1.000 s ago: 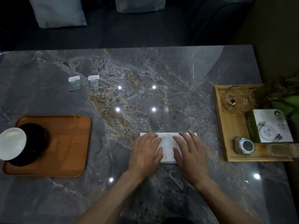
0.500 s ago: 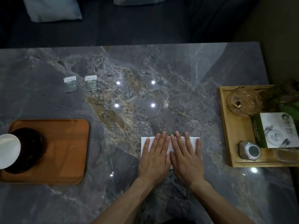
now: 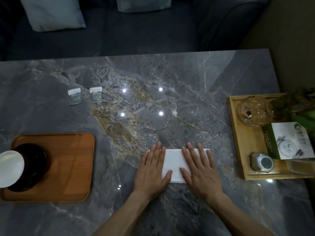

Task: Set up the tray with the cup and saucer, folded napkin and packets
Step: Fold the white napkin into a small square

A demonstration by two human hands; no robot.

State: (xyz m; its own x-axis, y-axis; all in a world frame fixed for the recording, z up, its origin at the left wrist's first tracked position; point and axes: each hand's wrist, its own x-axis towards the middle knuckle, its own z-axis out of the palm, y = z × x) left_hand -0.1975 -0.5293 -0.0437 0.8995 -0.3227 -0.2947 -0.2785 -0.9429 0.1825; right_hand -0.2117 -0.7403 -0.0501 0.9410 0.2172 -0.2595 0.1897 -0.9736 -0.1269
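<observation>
We've got both palms flat on the napkin (image 3: 173,163), left hand (image 3: 152,169) on its left end and right hand (image 3: 199,167) on its right end, fingers straight and gripping nothing, and it's a white folded strip lying near the front edge of the marble table (image 3: 170,79). Over on the left the wooden tray (image 3: 71,167) holds the white cup (image 3: 9,168) on its dark saucer (image 3: 32,166), with the two packets (image 3: 86,96) side by side on the table further back. The packet print is too small to read.
</observation>
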